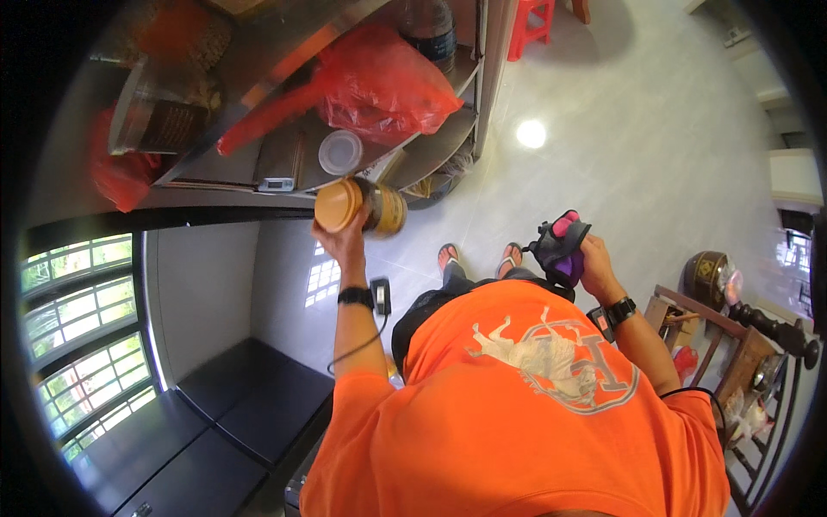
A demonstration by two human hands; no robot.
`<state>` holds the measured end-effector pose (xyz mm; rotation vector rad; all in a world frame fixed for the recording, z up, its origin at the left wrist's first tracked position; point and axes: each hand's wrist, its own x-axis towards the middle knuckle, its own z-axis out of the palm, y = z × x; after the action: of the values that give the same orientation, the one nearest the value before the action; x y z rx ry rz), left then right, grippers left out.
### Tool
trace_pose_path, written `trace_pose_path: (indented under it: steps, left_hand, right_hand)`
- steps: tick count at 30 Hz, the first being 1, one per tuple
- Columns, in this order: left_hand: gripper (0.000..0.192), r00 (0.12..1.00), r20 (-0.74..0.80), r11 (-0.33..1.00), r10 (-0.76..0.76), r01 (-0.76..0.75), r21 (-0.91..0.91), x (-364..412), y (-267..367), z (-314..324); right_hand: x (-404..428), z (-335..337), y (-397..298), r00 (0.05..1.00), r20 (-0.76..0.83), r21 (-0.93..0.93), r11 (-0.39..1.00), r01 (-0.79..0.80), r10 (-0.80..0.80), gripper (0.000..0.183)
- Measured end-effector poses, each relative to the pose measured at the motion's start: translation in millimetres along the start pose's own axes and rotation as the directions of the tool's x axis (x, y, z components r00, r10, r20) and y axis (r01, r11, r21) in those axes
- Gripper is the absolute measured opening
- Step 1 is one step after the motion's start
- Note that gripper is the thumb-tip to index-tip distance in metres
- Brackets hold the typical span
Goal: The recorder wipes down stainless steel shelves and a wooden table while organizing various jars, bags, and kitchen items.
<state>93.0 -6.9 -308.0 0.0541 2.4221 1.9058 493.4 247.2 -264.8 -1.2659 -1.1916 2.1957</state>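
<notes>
My left hand grips a jar by its orange lid end. The jar lies tilted on its side in the air, with a yellowish label and dark contents, beside the front edge of a shelf. On that shelf, close to the jar, is a round translucent plastic lid or tub. Out to the right, over the floor, my right hand holds a small fabric item in grey, purple and pink with black trim. Its exact kind is unclear.
A red plastic bag and a bottle occupy the shelf. A clear container stands at upper left. Black cabinet tops lie lower left by a barred window. A red stool and a wooden rack flank the floor.
</notes>
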Motion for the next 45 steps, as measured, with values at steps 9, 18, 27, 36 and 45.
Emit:
trace_pose_path:
  steps: [9, 18, 27, 36, 45]
  left_hand:
    - [0.094, 0.998, 0.066, 0.994, -0.019, 0.026, -0.105, -40, 158, -97]
    - [0.079, 0.961, -0.005, 0.958, 0.277, -0.277, -0.077, 45, 274, -31]
    - [0.058, 0.858, 0.247, 0.850, 0.451, -0.497, 0.176, 229, 216, 22]
    - [0.057, 0.771, 0.413, 0.791, 0.485, -0.588, 0.170, 268, 196, 74]
    - [0.057, 0.730, 0.462, 0.752, 0.504, -0.634, 0.182, 281, 195, 121]
  right_hand:
    - [8, 28, -15, 0.972, 0.235, -0.099, 0.995, 0.031, -0.007, 0.031]
    - [41, 181, -109, 0.859, 0.510, -0.421, 0.858, 0.292, -0.042, 0.024]
    - [122, 280, -146, 0.651, 0.504, -0.455, 0.467, 0.759, -0.567, 0.027]
    - [131, 259, -138, 0.680, 0.450, -0.466, 0.497, 0.732, -0.579, 0.028]
    - [121, 253, -125, 0.682, 0.501, -0.411, 0.547, 0.729, -0.533, 0.029]
